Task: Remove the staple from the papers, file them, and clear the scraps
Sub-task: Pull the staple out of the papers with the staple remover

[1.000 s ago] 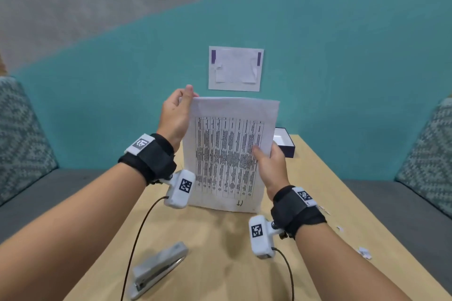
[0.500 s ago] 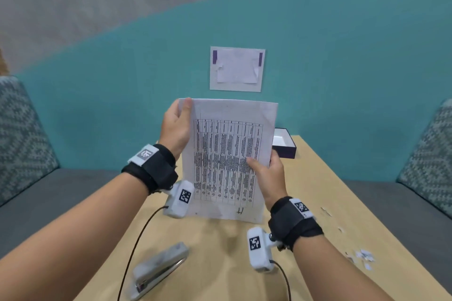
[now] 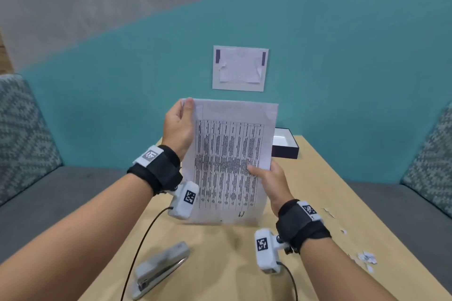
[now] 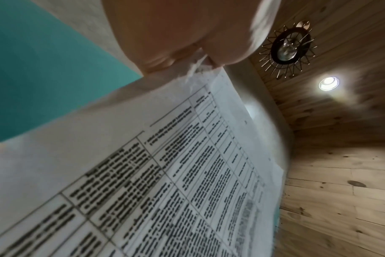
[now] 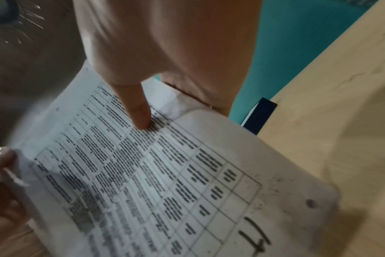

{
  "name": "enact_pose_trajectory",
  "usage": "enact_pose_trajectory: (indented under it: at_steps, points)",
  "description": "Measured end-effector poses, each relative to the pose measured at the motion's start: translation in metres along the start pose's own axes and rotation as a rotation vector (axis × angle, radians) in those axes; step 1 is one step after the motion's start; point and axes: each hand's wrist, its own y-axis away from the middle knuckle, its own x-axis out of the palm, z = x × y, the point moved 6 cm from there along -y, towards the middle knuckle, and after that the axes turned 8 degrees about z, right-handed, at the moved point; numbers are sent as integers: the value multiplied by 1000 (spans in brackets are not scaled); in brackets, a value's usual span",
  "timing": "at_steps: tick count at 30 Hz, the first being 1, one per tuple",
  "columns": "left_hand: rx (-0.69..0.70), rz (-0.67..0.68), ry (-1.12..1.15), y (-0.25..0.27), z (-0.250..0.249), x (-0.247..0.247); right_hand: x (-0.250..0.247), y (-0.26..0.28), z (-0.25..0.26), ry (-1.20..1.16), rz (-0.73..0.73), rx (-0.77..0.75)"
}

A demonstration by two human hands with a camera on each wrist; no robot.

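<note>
I hold the printed papers [image 3: 228, 159] upright above the wooden table [image 3: 318, 190], a table of text facing me. My left hand [image 3: 181, 127] pinches their torn upper left corner [image 4: 196, 69] between thumb and fingers. My right hand [image 3: 269, 178] grips the right edge at mid height, thumb [image 5: 136, 111] on the front of the papers [image 5: 165, 173] and fingers behind. A grey stapler [image 3: 159, 271] lies on the table near the front left, below my left arm. White paper scraps [image 3: 365, 258] are scattered near the table's right edge.
An open dark box with a white inside [image 3: 285, 145] stands at the table's far end, partly behind the papers. A white sheet [image 3: 241, 68] is taped to the teal wall. Grey sofa seats with patterned cushions [image 3: 22, 134] flank the table.
The papers have sunk slightly and tilted a little. My right thumb has slid inward across the sheet. The left hand keeps its hold on the top corner.
</note>
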Motion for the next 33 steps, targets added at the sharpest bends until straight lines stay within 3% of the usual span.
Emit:
enact_pose_trajectory:
  at_steps: [6,10,15,17,19,20,21,22,24,26,28,31,33]
  points:
    - [50,98,-85,-5,-8,-3,1,2,0,20,-23,-18]
    - [171,-33,-211,-16,-28,-15,9,-2,23,121,-49,-149]
    - [238,-160,-364,-23,-50,-27,22,-2,26,257,-67,-172]
    - [236,-196,-361,-28,-54,-38,21,10,36,441,-248,-300]
    - [234,-236,-354,-34,-58,-51,35,36,54,602,-327,-586]
    - [237,-251,-359,-37,-61,-57,52,47,58,674,-222,-680]
    - [244,-259,-370,-40,-64,-62,72,55,55,746,-19,-698]
    - [246,-263,-385,-42,-66,-66,93,62,46,820,233,-623]
    - [246,-262,-409,-45,-68,-69,131,78,14,956,707,-319]
    - [240,-249,-429,-45,-69,-69,152,92,-21,1084,976,-68]
    - [234,-236,-435,-43,-68,-68,163,99,-42,1204,1064,16]
    - [224,-226,-442,-39,-65,-68,168,97,-51,1269,1002,-51]
    - [224,-216,-435,-37,-64,-69,162,91,-49,1189,986,-38]
